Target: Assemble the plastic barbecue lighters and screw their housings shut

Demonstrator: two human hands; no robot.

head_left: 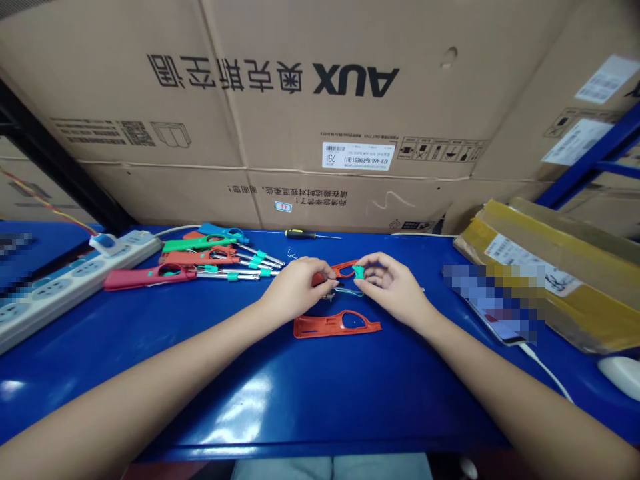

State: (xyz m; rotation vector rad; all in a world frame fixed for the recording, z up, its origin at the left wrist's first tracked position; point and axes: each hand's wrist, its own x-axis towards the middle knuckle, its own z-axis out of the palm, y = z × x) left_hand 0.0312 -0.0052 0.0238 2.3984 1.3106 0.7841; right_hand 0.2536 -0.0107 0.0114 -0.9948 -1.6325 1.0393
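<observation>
Left hand [305, 280]: fingertips close together, can't tell what they've got. Right hand [393, 283]: narrow pinch. Loose orange shell [327, 326] lies just nearer the person than both; looks like light, stiff, slick plastic, so edges are best. Other shell [336, 270] sits between the hands. Green bit [359, 272], tiny, is in the right fingertips. Thin wires [350, 292] beneath, probably fragile, so don't tug.

Your left hand [295, 285] hides part of the orange plastic handle half [346, 269]; its exact grip cannot be determined. Your right hand [395, 285] partly covers the small green plastic piece [359, 272]. The flat phone's [487, 308] screen is pixelated. Picture edges cut off the long white power strip [63, 285] and rounded white plastic object [623, 375].
</observation>
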